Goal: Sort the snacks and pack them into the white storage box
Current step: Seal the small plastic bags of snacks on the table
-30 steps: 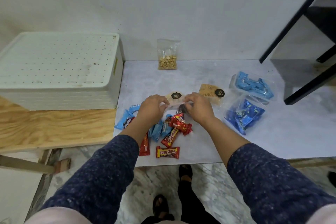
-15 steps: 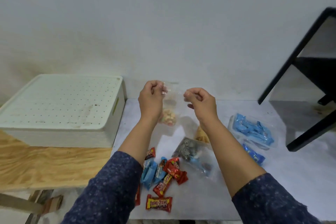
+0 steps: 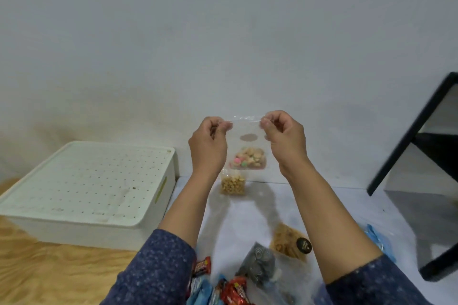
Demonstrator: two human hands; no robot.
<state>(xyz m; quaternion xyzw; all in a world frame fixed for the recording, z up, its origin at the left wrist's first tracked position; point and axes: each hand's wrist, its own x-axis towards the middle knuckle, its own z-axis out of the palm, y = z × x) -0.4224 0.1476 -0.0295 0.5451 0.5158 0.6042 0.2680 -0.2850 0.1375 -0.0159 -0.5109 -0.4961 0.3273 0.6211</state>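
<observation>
Clearly early stage: nothing visibly packed.
Left hand (image 3: 208,148) and right hand (image 3: 285,138) pinch clear snack bag (image 3: 247,156) aloft by its top corners; white storage box (image 3: 84,188) lidded; wrapped snacks (image 3: 233,290) loose on table (image 3: 334,205).

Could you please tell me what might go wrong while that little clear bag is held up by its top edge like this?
The left hand and right hand pinch only the top strip of the clear bag, so it may slip, or spill if unsealed. The white storage box has its lid on, so packing may stall with both hands occupied.
</observation>
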